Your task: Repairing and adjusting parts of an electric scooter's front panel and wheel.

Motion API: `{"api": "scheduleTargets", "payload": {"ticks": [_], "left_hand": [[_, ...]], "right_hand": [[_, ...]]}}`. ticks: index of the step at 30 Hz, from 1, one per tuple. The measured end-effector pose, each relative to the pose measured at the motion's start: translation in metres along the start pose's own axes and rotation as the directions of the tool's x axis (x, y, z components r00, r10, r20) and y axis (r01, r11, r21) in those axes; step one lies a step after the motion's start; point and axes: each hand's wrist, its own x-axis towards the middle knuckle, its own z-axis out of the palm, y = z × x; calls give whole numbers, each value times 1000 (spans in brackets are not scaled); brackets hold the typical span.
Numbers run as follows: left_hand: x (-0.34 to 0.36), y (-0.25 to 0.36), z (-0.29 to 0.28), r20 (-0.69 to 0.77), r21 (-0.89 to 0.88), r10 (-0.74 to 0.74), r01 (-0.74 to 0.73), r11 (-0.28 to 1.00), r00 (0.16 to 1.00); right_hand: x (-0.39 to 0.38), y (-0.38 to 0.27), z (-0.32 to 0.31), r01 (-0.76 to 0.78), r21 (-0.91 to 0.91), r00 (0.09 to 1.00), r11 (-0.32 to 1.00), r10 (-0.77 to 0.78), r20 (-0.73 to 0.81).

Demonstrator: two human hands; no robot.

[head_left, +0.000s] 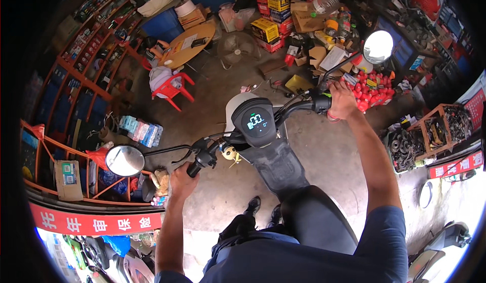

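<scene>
An electric scooter stands in front of me, its lit dashboard [254, 123] at the middle of the handlebar. My left hand [183, 182] is closed around the black left handlebar grip [194, 169], beside the brake lever. At the other end, my right hand [343, 99] wraps over the right handlebar grip [321, 104], which it partly hides. Round mirrors rise on stalks: the left mirror [125, 160] and the right mirror [378, 46]. A small yellow figure [230, 153] hangs by the left handlebar. The black seat [319, 219] is beside my body, and my shoes [252, 206] are on the floor to its left.
Orange shelving [83, 80] full of goods lines the left. Ahead are a red plastic chair [174, 88], a round wooden table [187, 45], a floor fan [236, 50] and stacked boxes [266, 30]. Red packages [372, 90] lie past my right hand; a parts rack [435, 131] stands right.
</scene>
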Motion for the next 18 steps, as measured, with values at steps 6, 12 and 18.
{"api": "scheduleTargets", "payload": {"ticks": [6,12,18], "left_hand": [[0,3,1,-6,10,-5,5,1000,1000],[-1,0,3,14,12,-18,18,1000,1000],[-2,1,1,11,17,-10,10,1000,1000]], "right_hand": [[-1,0,-2,-26,-20,1000,999,26,3],[-1,-2,-3,18,60,998,998,-14,-60],[0,-8,-8,-25,-16,1000,1000,25,-3]]}}
